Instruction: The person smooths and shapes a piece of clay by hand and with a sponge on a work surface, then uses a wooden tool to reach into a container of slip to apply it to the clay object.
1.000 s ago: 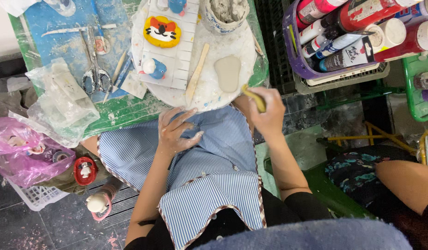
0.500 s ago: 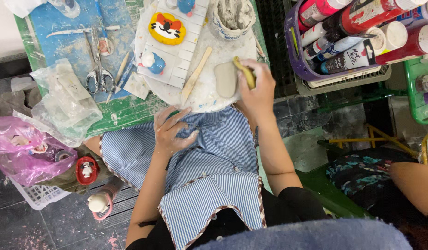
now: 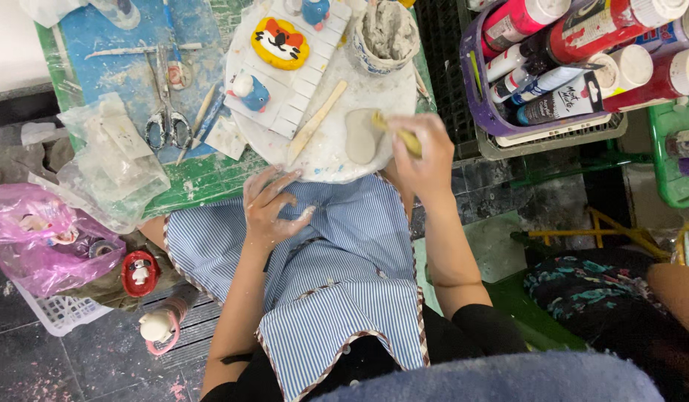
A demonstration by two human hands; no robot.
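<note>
Right hand: the right hand (image 3: 428,152) is closed around a small yellow sponge-like tool (image 3: 404,136), pressed to the right edge of the flat grey oval clay slab (image 3: 361,135).
Left hand: the left hand (image 3: 268,207) lies with fingers spread and holding nothing on the blue-and-white striped apron (image 3: 344,275), smeared with pale clay.
Clay slab: on the near right part of the round white work board (image 3: 326,160), just right of a flat wooden stick (image 3: 316,121).
Around it: a clay-filled patterned cup (image 3: 387,36) at the far side of the board; a yellow-and-orange tiger-face clay piece (image 3: 280,42) and a small blue clay figure (image 3: 250,91) on its far left.
Risk, slab: it sits near the board's near rim, so a hard wipe toward the lap could slide it off or thin and tear its edge.
Risk, steadying: with nothing holding the board, pressure may turn or shift it.
Risk, neighbours: a wide stroke leftward could knock the stick.
Unclear: whether the tool is sponge or brush is hard to tell, as the fingers cover most of it.
</note>
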